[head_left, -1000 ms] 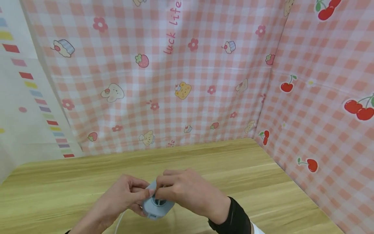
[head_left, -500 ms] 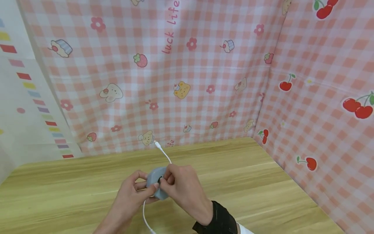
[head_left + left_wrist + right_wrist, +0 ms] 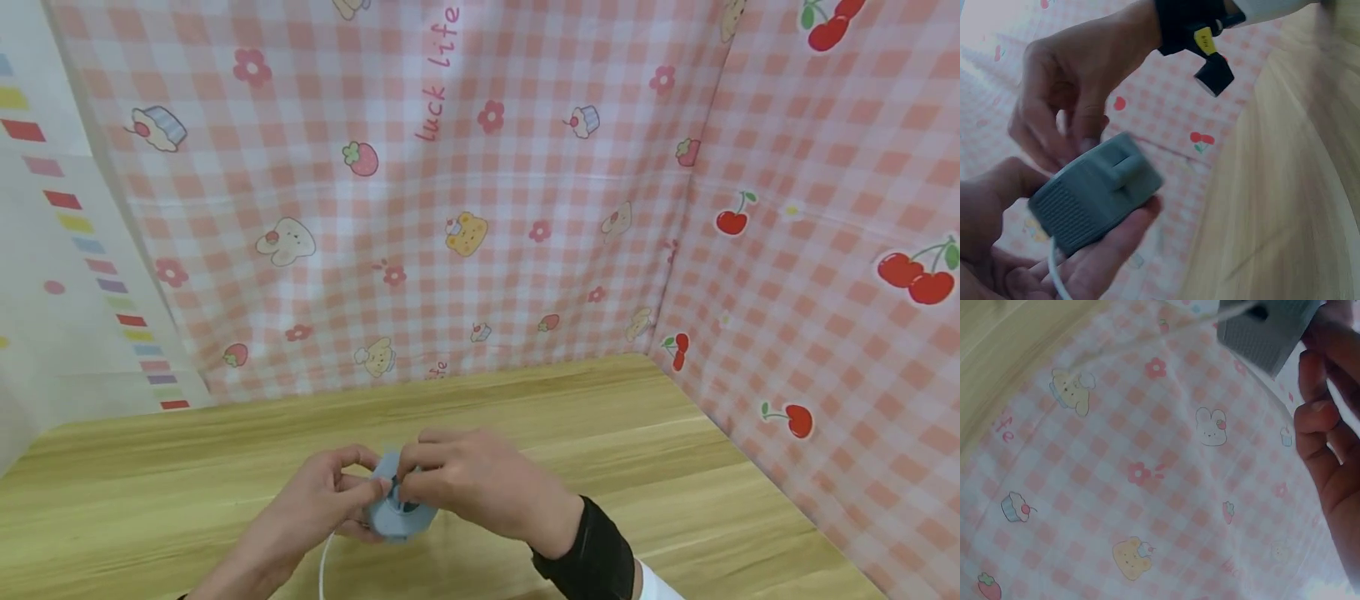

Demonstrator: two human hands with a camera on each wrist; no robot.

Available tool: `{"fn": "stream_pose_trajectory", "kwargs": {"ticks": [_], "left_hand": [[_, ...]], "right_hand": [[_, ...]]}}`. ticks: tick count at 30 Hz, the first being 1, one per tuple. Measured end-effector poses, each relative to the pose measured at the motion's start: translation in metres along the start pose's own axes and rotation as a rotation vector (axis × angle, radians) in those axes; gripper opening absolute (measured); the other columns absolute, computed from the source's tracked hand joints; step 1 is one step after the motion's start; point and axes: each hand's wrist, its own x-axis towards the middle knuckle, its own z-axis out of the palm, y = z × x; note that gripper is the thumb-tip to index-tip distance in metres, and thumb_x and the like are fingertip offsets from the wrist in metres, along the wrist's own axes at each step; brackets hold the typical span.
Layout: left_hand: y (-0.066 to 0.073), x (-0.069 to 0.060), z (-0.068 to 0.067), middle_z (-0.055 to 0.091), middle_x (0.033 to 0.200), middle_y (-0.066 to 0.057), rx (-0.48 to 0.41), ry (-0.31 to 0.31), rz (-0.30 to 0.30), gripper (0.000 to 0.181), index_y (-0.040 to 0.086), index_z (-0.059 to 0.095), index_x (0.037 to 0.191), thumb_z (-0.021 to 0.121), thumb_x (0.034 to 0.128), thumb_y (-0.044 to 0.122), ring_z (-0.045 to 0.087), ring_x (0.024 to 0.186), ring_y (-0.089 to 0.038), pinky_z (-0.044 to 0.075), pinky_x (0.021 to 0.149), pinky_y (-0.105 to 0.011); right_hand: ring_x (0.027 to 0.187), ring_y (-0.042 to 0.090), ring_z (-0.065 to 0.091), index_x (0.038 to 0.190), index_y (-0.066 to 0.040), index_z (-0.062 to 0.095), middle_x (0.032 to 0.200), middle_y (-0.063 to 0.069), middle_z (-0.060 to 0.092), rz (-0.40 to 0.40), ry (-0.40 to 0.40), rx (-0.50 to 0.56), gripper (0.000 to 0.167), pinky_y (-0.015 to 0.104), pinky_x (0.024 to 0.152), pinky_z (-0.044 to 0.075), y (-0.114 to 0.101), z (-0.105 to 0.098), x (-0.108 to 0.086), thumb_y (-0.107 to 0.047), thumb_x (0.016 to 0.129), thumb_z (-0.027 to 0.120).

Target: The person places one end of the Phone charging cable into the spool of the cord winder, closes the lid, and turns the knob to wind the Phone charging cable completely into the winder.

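Note:
A blue-grey, box-like cable winder [image 3: 405, 525] with a round, dark recess in its face is held up over the table. My left hand [image 3: 326, 500] grips it by its left side, thumb on the front. At the recess, the curled fingers of my right hand [image 3: 476, 483] pinch its middle part, which they mostly hide. A white cable [image 3: 323, 567] hangs from the winder past my left hand. In the left wrist view the winder's back [image 3: 1094, 194] shows a ribbed patch and a raised bar. The right wrist view catches only a corner of the winder [image 3: 1266, 340].
The wood-grain table [image 3: 600, 442] spreads around the hands. Behind it rises a pink checked cloth [image 3: 420, 283], with another cherry-print cloth [image 3: 810, 333] along the right. A white sheet with coloured marks [image 3: 67, 317] hangs at left.
My right hand has swung round at the winder's face. The winder dipped back down and tilted. Half a second ago a white cable plug stuck up behind it; now that plug is out of sight.

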Motion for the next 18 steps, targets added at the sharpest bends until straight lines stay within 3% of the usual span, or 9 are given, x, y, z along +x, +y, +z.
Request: {"fn": "stream_pose_trajectory", "kwargs": {"ticks": [4,7,11,15,18], "left_hand": [[0.001,-0.001,-0.002,0.072,0.102,-0.015,0.000,-0.106,-0.007,0.041,-0.006,0.045,0.119,0.058,0.0962,0.026,0.072,0.090,-0.027,0.058,0.080,-0.040],[0.001,-0.001,0.001,0.072,0.105,-0.014,-0.018,-0.100,0.005,0.044,-0.003,0.042,0.120,0.059,0.0957,0.029,0.071,0.094,-0.026,0.056,0.086,-0.040],[0.000,0.001,0.012,0.070,0.111,-0.017,-0.068,0.027,0.053,0.044,0.000,0.037,0.118,0.061,0.0946,0.029,0.070,0.098,-0.024,0.056,0.088,-0.038],[-0.010,0.009,0.031,0.062,0.121,-0.027,-0.147,0.201,0.113,0.041,0.000,0.032,0.116,0.061,0.0950,0.020,0.068,0.104,-0.027,0.057,0.087,-0.038],[-0.016,0.013,0.041,0.059,0.124,-0.031,-0.165,0.347,0.128,0.036,0.001,0.033,0.116,0.060,0.0941,0.010,0.068,0.103,-0.031,0.057,0.084,-0.037]], "right_hand": [[0.077,-0.003,0.051,0.087,-0.025,0.068,0.089,-0.013,0.060,-0.029,-0.018,-0.039,0.002,0.002,0.068,0.040,-0.002,0.003,0.001,-0.024,0.089,0.068],[0.067,-0.004,0.052,0.083,-0.022,0.068,0.079,-0.010,0.058,0.041,0.006,0.038,0.005,0.001,0.064,0.037,-0.001,0.004,0.000,-0.022,0.086,0.072],[0.060,-0.005,0.051,0.078,-0.017,0.064,0.071,-0.007,0.059,0.233,0.091,0.191,0.012,0.001,0.059,0.037,0.004,0.012,0.000,-0.012,0.085,0.072],[0.054,-0.007,0.046,0.072,-0.016,0.060,0.063,-0.006,0.059,0.499,0.230,0.330,0.017,0.005,0.053,0.039,0.000,0.026,0.002,-0.007,0.084,0.067],[0.047,-0.005,0.045,0.074,-0.013,0.064,0.063,-0.002,0.061,0.679,0.275,0.495,0.015,0.013,0.049,0.044,-0.005,0.031,0.003,-0.009,0.088,0.065]]}}
